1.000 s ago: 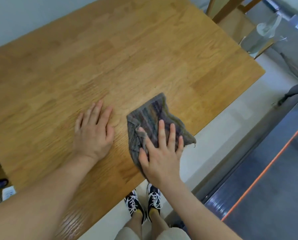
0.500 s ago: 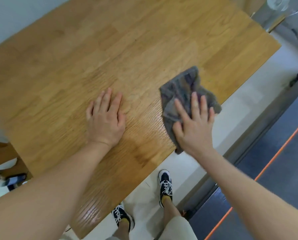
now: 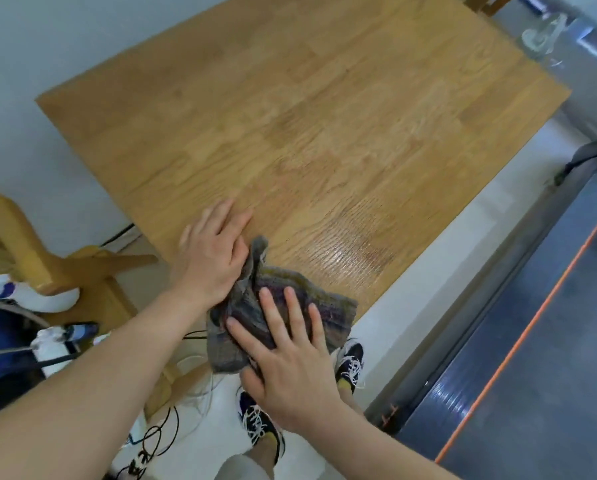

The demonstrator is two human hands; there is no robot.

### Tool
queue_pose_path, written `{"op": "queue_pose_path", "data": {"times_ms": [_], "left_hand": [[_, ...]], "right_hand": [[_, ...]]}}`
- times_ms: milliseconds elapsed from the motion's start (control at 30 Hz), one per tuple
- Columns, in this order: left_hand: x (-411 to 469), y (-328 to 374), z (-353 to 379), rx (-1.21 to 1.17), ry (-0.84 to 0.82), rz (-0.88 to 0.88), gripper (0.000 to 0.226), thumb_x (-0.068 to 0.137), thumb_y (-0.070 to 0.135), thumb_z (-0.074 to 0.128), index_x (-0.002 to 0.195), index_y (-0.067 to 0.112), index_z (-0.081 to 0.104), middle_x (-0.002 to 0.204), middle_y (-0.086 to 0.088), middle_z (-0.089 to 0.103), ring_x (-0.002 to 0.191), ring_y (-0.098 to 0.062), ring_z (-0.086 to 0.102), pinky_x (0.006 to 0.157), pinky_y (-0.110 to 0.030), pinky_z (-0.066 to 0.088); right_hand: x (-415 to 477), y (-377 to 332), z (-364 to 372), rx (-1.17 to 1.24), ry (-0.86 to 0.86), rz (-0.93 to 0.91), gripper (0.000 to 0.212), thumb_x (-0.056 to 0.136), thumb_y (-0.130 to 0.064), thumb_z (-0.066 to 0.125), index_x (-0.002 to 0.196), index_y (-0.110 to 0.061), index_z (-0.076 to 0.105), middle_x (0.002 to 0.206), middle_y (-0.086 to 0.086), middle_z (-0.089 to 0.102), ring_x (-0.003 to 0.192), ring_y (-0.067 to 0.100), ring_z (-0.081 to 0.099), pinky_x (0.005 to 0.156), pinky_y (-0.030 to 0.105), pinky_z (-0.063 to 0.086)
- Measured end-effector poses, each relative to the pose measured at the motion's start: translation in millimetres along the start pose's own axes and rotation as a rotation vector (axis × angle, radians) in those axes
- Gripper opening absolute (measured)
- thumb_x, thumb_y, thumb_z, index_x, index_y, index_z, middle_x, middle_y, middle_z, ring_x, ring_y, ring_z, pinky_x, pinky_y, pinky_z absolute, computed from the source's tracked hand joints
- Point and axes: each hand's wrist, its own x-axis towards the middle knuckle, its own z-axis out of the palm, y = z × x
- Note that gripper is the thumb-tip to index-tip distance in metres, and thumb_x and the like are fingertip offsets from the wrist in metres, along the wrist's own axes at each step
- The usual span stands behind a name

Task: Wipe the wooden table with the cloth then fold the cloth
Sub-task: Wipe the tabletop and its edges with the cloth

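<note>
The wooden table (image 3: 324, 133) fills the upper middle of the head view. A grey striped cloth (image 3: 328, 299) lies bunched at the table's near corner, and part of it hangs over the edge. My right hand (image 3: 286, 355) presses on top of the cloth with its fingers spread and its thumb at the cloth's lower edge. My left hand (image 3: 210, 258) rests flat on the wood just left of the cloth, its thumb side touching the raised fold. A shiny damp patch shows on the wood to the right of the cloth.
A wooden chair (image 3: 30, 251) stands at the left, with a white bottle (image 3: 52, 344) and black cables (image 3: 158, 434) on the floor near it. My shoes (image 3: 350, 362) show below the table edge. A dark mat with an orange line (image 3: 532, 341) runs along the right.
My right hand has slid the cloth leftward along the near edge until it meets my left hand at the corner. The cloth is more bunched. The view has shifted left.
</note>
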Motion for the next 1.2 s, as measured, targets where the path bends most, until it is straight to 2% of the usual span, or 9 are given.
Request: {"op": "queue_pose_path", "data": {"times_ms": [167,333,433,567,733,867,933,1067,1200], "left_hand": [[-11.3,-22.4,-5.7,-0.035,0.077,-0.052,0.041,0.099,0.027,0.040,0.140,0.023,0.046,0.154,-0.006,0.033,0.142,-0.030,0.026,0.111,-0.052,0.027],[-6.9,-26.7,-1.2,-0.128,0.177,-0.106,0.038,0.098,0.021,0.043,0.135,0.021,0.050,0.151,-0.004,0.038,0.141,-0.026,0.029,0.111,-0.052,0.029],[-0.5,-19.3,2.0,-0.245,0.283,-0.208,0.035,0.097,0.019,0.041,0.129,0.015,0.055,0.146,-0.002,0.044,0.136,-0.024,0.037,0.110,-0.051,0.030],[5.3,-9.6,1.0,-0.258,0.373,-0.319,0.037,0.094,0.024,0.036,0.123,0.018,0.059,0.138,0.003,0.052,0.131,-0.021,0.042,0.108,-0.048,0.033],[5.4,-16.4,-2.0,-0.299,0.387,-0.294,0.034,0.095,0.019,0.042,0.123,0.015,0.061,0.136,0.004,0.054,0.128,-0.015,0.045,0.109,-0.027,0.025],[4.6,-10.2,-8.8,-0.366,0.437,-0.293,0.038,0.092,0.019,0.051,0.129,0.014,0.056,0.129,-0.002,0.058,0.120,-0.016,0.049,0.103,-0.034,0.039],[4.9,-7.2,-13.5,-0.366,0.397,-0.319,0.040,0.091,0.020,0.056,0.131,0.022,0.055,0.135,0.001,0.054,0.125,-0.014,0.044,0.104,-0.034,0.038],[-0.8,-1.3,-15.2,-0.372,0.333,-0.391,0.018,0.088,0.023,0.062,0.103,0.024,0.072,0.139,-0.001,0.050,0.130,-0.020,0.041,0.106,-0.038,0.034],[-16.9,13.3,-14.0,-0.273,0.282,-0.410,0.012,0.086,0.026,0.064,0.082,0.019,0.073,0.133,-0.003,0.054,0.126,-0.023,0.042,0.104,-0.042,0.036]], "right_hand": [[31.1,70.4,-22.2,-0.131,-0.054,-0.246,0.056,0.096,-0.057,0.031,0.150,-0.049,0.019,0.163,-0.008,0.012,0.151,0.022,0.006,0.119,0.049,0.012],[111.6,123.1,-53.4,-0.087,0.051,0.191,0.057,0.095,-0.057,0.021,0.151,-0.050,0.009,0.164,-0.009,0.005,0.151,0.019,0.000,0.119,0.050,0.012],[123.5,102.6,-51.7,-0.044,0.073,0.327,0.058,0.097,-0.056,0.016,0.152,-0.045,0.005,0.165,-0.005,-0.001,0.151,0.022,-0.006,0.119,0.053,0.005],[84.8,32.4,-28.1,-0.052,0.033,-0.008,0.056,0.098,-0.053,0.027,0.152,-0.040,0.020,0.164,-0.001,0.009,0.151,0.027,0.001,0.118,0.058,0.008],[118.2,52.0,-32.1,-0.043,0.001,-0.276,0.058,0.095,-0.055,0.035,0.150,-0.038,0.031,0.163,-0.005,0.016,0.151,0.020,0.008,0.118,0.053,0.012],[181.9,58.5,-51.1,-0.032,0.004,-0.240,0.058,0.094,-0.055,0.031,0.150,-0.045,0.023,0.163,-0.009,0.012,0.151,0.016,0.004,0.119,0.049,0.004],[192.8,57.1,-53.6,-0.064,-0.004,-0.225,0.057,0.096,-0.054,0.027,0.151,-0.045,0.018,0.164,-0.008,0.006,0.151,0.017,0.000,0.119,0.049,0.000],[151.8,68.6,-48.1,-0.075,-0.021,-0.315,0.056,0.099,-0.050,0.028,0.153,-0.040,0.018,0.164,-0.002,0.006,0.151,0.021,0.000,0.119,0.053,0.005],[93.6,91.7,-50.9,-0.060,-0.150,-0.453,0.055,0.097,-0.054,0.031,0.151,-0.044,0.022,0.164,-0.004,0.004,0.151,0.020,-0.004,0.119,0.051,0.000]]}}
